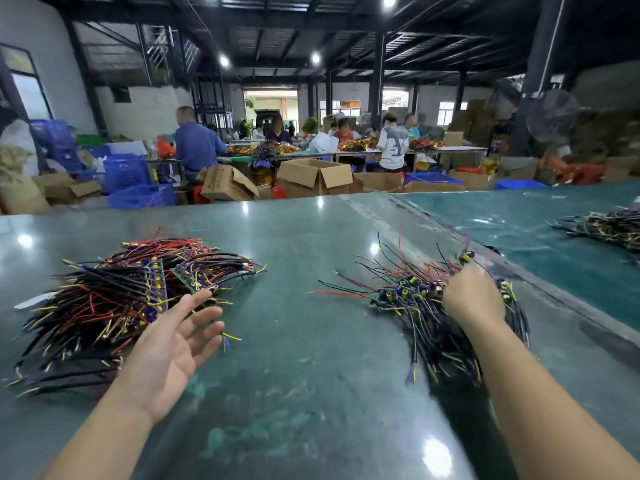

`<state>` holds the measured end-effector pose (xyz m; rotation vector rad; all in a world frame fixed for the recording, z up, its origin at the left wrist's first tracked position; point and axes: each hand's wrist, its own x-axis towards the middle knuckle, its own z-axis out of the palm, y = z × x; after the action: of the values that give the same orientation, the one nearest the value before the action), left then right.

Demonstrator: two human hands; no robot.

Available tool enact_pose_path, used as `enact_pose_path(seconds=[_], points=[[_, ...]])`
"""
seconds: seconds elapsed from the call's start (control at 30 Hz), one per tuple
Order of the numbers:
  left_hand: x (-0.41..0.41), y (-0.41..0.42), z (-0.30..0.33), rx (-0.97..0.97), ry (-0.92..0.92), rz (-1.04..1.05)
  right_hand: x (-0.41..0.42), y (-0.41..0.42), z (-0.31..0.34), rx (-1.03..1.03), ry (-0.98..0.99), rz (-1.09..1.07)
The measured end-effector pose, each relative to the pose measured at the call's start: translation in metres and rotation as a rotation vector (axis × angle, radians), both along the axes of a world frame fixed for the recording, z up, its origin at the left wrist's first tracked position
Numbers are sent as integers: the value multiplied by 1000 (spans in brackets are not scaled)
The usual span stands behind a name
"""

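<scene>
— Hands, two, bare. Left hand (173, 344): palm turned up, fingers straight and spread, holding nothing, hovering at the near edge of the left heap (104, 306) of wired circuit boards. Right hand (472, 299): back toward the camera, fingers sunk in the right heap (415, 299). Whether they pinch a piece, I cannot tell.

— Location of the goods?

— Both heaps lie on the green desk (311, 341), well apart, with bare surface between. Left heap: boards stacked roughly in rows, red, yellow and black leads fanned outward. Right heap: looser, leads crossing every way, small blue and yellow parts among them. One short lead (228, 336) lies just beside the left fingertips.

— Other stock?

— Third heap (609, 226) at the far right of the desk. Cardboard boxes (313, 176) and blue crates (124, 173) on the floor beyond.

— Risks?

— Three, in my judgement. Item one: lifting a single piece from the right heap may drag its neighbours along, since the leads interlock, and strays could scatter across the desk. Item two: a hard tug might strain a lead where it joins its board. Item three: the left hand, so close to the left heap, could snag the fanned leads and upset the stack.
</scene>
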<state>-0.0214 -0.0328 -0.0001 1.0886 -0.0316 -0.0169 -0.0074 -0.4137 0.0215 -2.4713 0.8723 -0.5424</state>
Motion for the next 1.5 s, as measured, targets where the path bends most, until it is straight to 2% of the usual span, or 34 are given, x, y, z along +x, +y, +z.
enact_pose_path(seconds=[0.1, 0.17, 0.27, 0.33, 0.43, 0.5, 0.53, 0.6, 0.67, 0.7, 0.77, 0.9, 0.97, 1.07, 1.17, 1.27, 1.33, 1.4, 1.5], points=[[-3, 1, 1, -1, 11, 20, 0, -3, -4, -72, 267, -44], [-7, -1, 4, 44, 10, 57, 0, 4, -2, -164, 315, -78], [-13, -8, 5, 218, -38, 136, -1, 34, 7, -235, 116, 0], [-14, -13, 5, 374, -107, 175, -2, 67, 13, -194, -61, 168], [-10, -10, 6, 519, -169, 289, -20, 138, 3, 27, -325, 585], [-8, 3, 9, 577, -168, 447, -39, 176, -15, 168, -388, 784], [-8, 12, 12, 674, -167, 568, -44, 187, -25, 139, -377, 841], [-8, 36, 14, 1109, -126, 769, -43, 192, -44, 40, -350, 905], [-9, 57, 16, 1508, 12, 704, -38, 187, -49, 77, -363, 908], [-10, 65, 17, 1580, 116, 595, -37, 185, -51, 106, -371, 904], [-12, 70, 18, 1589, 271, 402, -38, 183, -55, 142, -357, 890], [-14, 66, 14, 1627, 243, 249, -44, 186, -57, 192, -308, 907], [-14, 62, 12, 1652, 208, 247, -44, 187, -55, 203, -303, 912], [-15, 55, 12, 1562, 171, 294, -45, 186, -52, 235, -276, 937], [-15, 48, 18, 1463, 81, 445, -48, 186, -47, 409, -200, 965], [-15, 37, 24, 1333, -205, 541, -50, 192, -45, 663, -133, 981], [-16, 21, 24, 1381, -519, 457, -51, 198, -44, 908, -121, 956], [-22, 1, 17, 1435, -790, 339, -48, 201, -44, 1059, -147, 889], [-28, -27, 6, 1385, -963, 165, -47, 201, -40, 1174, -184, 852]])
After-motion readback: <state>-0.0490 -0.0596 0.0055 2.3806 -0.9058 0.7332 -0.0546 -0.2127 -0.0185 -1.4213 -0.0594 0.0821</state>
